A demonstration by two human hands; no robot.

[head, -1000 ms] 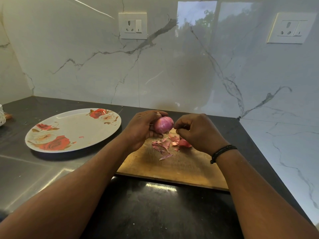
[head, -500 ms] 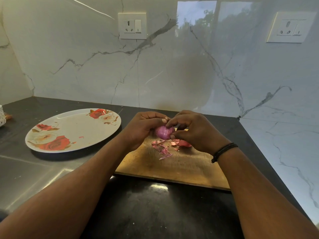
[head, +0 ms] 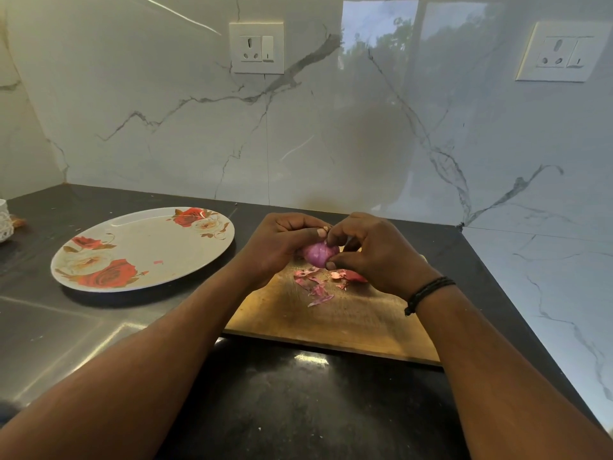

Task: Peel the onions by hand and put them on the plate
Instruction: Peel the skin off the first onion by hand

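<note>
The small, round, purple-pink onion (head: 320, 255) looks smooth and glossy, most of its papery skin already off, and it sits held just above the far end of the worn wooden chopping board (head: 331, 322). The left hand (head: 282, 245) cups it from the left with curled fingers, thumb laid over its top. The right hand (head: 374, 252) closes on it from the right, fingertips pinching at its top and the thumb against its lower side. A black cord bracelet (head: 428, 292) circles the right wrist. Directly beneath, thin reddish-pink flakes of onion skin (head: 318, 287) lie scattered on the board. The board rests on the dark stone counter (head: 298, 410), toward its back right corner. To the left, well apart from the board, an oval white plate with red rose prints (head: 142, 249) sits on the counter, carrying only a tiny pink scrap. White marble wall (head: 315, 127) rises behind.
</note>
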